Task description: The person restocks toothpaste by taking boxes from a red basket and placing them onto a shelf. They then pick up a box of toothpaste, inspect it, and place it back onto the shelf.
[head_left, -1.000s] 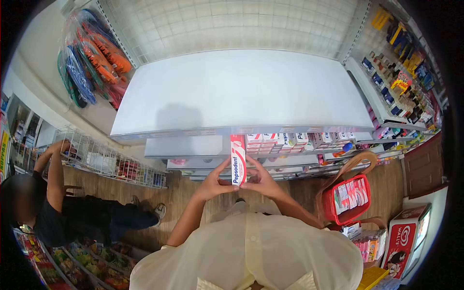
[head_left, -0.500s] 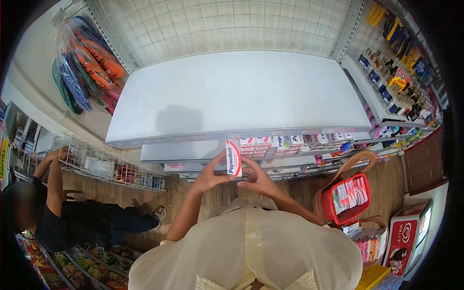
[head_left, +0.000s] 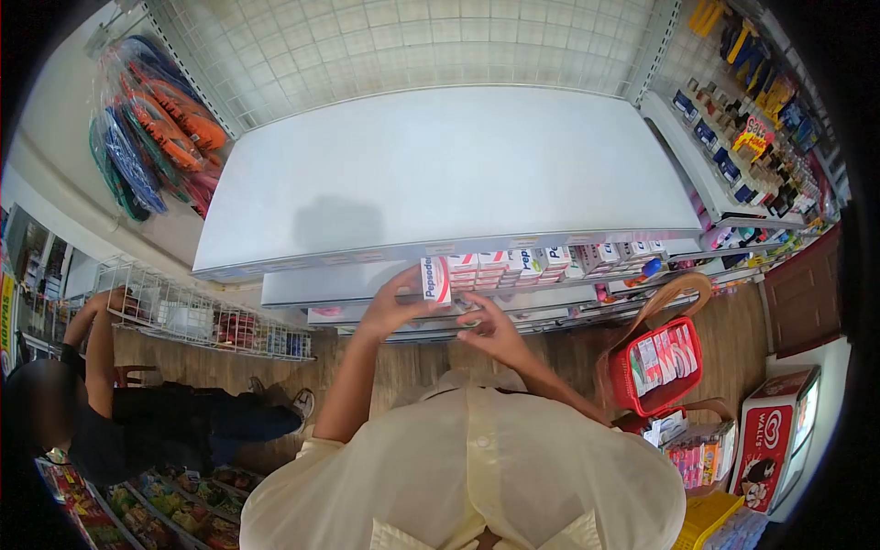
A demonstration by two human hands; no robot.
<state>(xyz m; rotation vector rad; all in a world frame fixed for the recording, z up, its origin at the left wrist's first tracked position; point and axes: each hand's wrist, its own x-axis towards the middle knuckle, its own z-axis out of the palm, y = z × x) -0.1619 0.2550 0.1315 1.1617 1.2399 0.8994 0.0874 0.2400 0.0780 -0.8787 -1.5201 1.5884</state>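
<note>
A white and red Pepsodent toothpaste box [head_left: 435, 281] stands upright at the left end of the row on the second shelf. My left hand [head_left: 389, 310] grips its lower left side, the fingers reaching behind it. My right hand [head_left: 492, 330] is apart from the box, just to its right and lower, with fingers curved, spread and nothing between them. More toothpaste boxes [head_left: 492, 264] are stacked along the shelf right of the held one. The upper white shelf [head_left: 440, 165] overhangs them and hides their rear parts.
A red basket [head_left: 642, 410] of toothpaste boxes is at my right, beside a brown handled bag [head_left: 606, 380]. Farther right is a red Wall's freezer [head_left: 765, 435]. On the left, a person [head_left: 137, 426] reaches to a white wire rack [head_left: 188, 312]. Bagged sandals [head_left: 160, 124] hang upper left.
The Pepsodent box has moved away from me, slightly left, to the stacked boxes, with my left hand on it. My right hand has come off the box and moved right.
</note>
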